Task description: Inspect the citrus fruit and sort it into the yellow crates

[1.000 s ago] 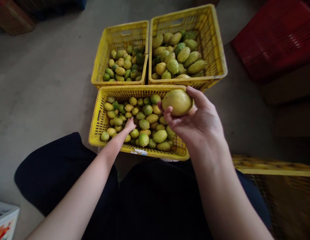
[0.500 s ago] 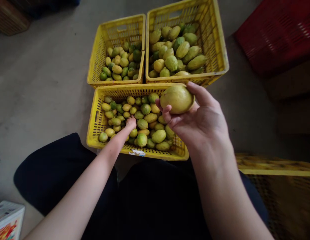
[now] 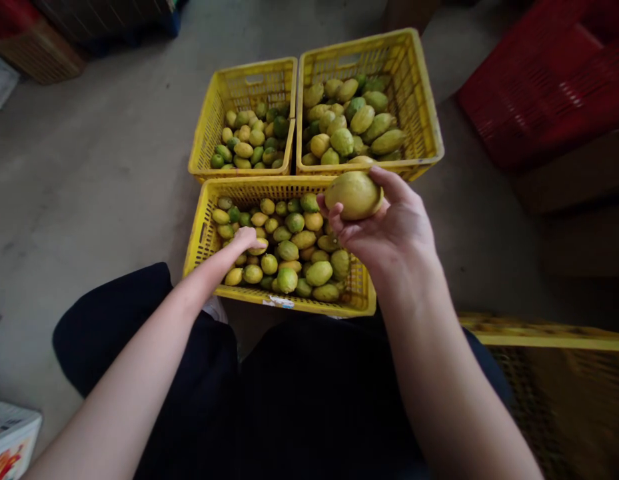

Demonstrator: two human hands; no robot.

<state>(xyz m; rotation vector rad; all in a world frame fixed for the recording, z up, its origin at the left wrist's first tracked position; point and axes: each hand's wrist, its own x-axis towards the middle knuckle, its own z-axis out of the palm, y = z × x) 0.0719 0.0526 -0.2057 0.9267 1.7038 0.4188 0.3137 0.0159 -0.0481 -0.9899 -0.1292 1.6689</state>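
Observation:
Held up above the near crate, a large yellow-green lemon [image 3: 354, 195] rests in my right hand [image 3: 396, 230], its fingers and thumb closed around the fruit. Down in the near yellow crate [image 3: 309, 305], my left hand [image 3: 245, 237] has its fingers curled over a small yellow lemon [image 3: 259, 247], the thumb along its side. The fingertips are partly hidden. Around it lie many lemons, green to yellow, such as a bright green one [image 3: 287, 280] near the front wall.
Behind stand two more yellow crates of lemons, a left one [image 3: 202, 127] and a right one [image 3: 432, 120] with larger fruit. A red crate [image 3: 544, 87] is at the far right. Another yellow crate [image 3: 549, 337] sits by my right leg, and a printed box [image 3: 12, 437] at lower left.
My left hand has shifted left within the near crate, and a yellow lemon now shows under its thumb. The right hand still holds its lemon up. The view has tilted slightly upward.

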